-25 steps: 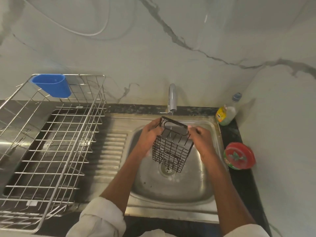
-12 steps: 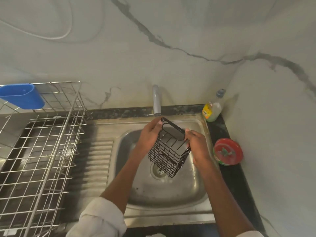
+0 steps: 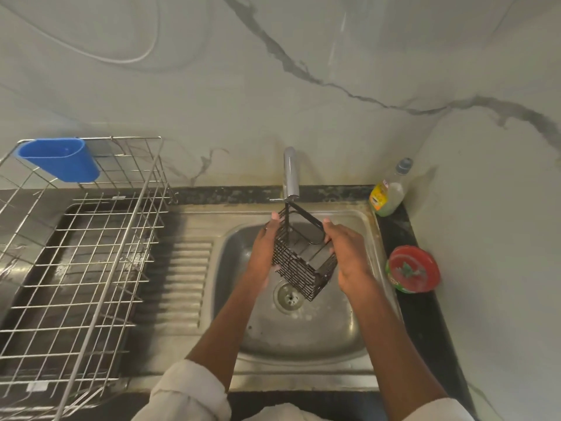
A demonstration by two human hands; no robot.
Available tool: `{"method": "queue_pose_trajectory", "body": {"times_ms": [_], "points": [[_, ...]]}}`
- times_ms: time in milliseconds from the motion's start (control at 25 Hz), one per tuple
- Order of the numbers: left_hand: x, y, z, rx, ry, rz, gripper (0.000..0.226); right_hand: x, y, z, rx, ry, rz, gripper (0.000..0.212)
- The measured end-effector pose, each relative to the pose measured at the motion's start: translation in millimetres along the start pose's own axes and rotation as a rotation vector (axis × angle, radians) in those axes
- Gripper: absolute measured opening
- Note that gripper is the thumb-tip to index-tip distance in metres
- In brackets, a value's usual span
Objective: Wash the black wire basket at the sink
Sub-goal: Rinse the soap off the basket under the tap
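At the kitchen sink, taken as the landmark here: far to its left a steel wire rack stands on the dark counter, a blue cup hooked on its back rim. Between rack and basin lies the ribbed drainboard, part of the same steel sheet. My left hand comes in over the basin with the sleeve rolled up, palm pressed flat along the left side of the basket, fingers stretched up toward its rim rather than curled round the wires. The black wire basket hangs in the air above the drain, held between both my palms, tipped so one lower corner points down at the drain and its open top faces up and back toward the tap. The tap rises from the sink's back edge, its spout directly over the basket's upper corner; whether water is running I cannot tell. My right hand grips the basket's right side, fingers wrapped over the rim and upper edge, thumb side toward me. Right of the sink, on the black counter strip against the marble wall, a soap bottle stands at the back corner, and nearer me sits a round tub with a red lid
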State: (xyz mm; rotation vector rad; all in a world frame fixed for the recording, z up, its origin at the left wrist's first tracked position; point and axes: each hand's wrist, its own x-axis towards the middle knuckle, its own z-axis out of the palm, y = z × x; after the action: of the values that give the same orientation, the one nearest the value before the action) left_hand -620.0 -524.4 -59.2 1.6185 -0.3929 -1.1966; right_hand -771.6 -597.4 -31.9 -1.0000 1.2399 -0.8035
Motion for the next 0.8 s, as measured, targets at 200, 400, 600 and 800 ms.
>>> {"method": "queue_pose_trajectory", "body": {"times_ms": [200,400,600,800], "points": [[8,5,-7,-0.105,0.082,-0.081,0.086,-12,7,14,0.043,-0.124,0.059,0.014],[0,6,-9,-0.080,0.081,-0.002,0.069,-18,3,7,0.102,-0.103,0.032,0.023],[-4,17,12,-0.068,0.005,0.096,0.046,-24,-3,3,0.104,-0.129,0.017,0.029],[-2,4,21,0.115,-0.187,0.171,0.066,-23,-7,-1,0.235,0.090,0.085,0.029]]}}
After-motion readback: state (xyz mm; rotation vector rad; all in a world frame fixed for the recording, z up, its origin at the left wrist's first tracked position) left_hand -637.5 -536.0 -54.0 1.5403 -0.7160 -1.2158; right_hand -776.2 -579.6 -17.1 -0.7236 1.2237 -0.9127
